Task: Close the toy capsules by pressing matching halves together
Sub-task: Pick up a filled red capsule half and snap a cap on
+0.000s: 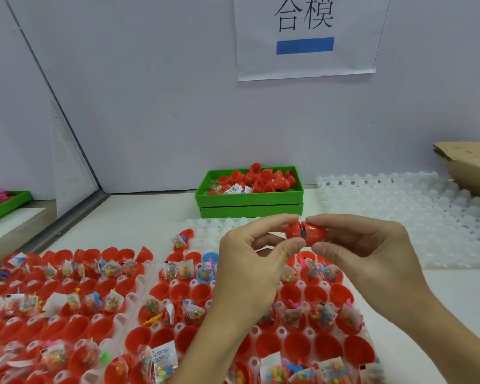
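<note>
Capsule halves point(306, 232) — between both hands point(302, 261)

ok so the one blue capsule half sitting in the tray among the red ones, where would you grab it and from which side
Take the blue half by its rim, pinching opposite sides from straight above. It sits mouth-up in the white tray, so its lower body is sunk in a pocket and red halves crowd its sides. A toy packet pokes out, so keep fingers on the outer wall.
</note>
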A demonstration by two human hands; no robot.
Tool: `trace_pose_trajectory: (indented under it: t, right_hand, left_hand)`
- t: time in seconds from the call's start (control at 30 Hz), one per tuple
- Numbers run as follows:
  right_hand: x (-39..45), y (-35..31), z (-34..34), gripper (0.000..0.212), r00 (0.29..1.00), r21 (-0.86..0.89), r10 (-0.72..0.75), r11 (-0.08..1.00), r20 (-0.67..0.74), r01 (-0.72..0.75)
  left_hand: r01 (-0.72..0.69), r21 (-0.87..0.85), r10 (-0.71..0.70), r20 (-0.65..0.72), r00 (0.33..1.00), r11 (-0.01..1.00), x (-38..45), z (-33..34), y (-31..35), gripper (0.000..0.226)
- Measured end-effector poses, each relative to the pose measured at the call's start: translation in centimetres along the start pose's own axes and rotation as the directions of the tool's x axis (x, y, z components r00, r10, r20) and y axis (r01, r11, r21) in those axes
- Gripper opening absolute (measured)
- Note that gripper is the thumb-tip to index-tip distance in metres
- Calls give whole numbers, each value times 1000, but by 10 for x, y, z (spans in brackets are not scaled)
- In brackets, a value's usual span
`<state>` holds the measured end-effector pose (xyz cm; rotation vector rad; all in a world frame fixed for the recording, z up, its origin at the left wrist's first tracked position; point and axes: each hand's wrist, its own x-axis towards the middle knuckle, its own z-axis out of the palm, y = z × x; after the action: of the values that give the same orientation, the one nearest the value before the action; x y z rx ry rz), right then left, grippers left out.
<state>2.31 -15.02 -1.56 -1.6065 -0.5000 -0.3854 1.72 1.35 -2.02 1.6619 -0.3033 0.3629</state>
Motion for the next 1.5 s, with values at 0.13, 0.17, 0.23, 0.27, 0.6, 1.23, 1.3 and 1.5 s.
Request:
trace_pose_trajectory:
  t: [0.13,0.17,0.23,0.27,0.6,1.23,1.3,1.5]
  right_hand:
    - [0,-1,0,40,1000,5,6,1000,-15,-6]
    - [0,-1,0,39,1000,2,8,1000,-25,-8]
    - [0,-1,0,37,999,-10,9,1000,-42,-9]
    - [0,-1,0,35,999,-9,8,1000,-47,-9]
    - [-1,-2,1,33,1000,45,8,999,4,-8]
    - [2,3,-1,56,1000,-55,-17,998,-25,16]
    - [2,2,-1,61,999,-93,-33,995,-2,33]
    - [1,4,1,65,996,-185,-87,979,7,87]
  left_hand:
    - [1,-37,0,10,1000,999,-1,1,1,32]
    - [-8,-29,8,17,1000,1000,-1,1,1,32]
    - [-20,-7,20,41,999,1000,-1,2,1,34]
    - [-27,-4,28,50,998,1000,-1,1,1,35]
    - [-78,2,78,29,997,997,1,-1,1,39]
    - [-116,56,110,99,989,992,2,0,-3,44]
    - [-107,60,103,74,992,992,1,0,-4,41]
    - [-122,100,116,70,991,987,2,0,-5,37]
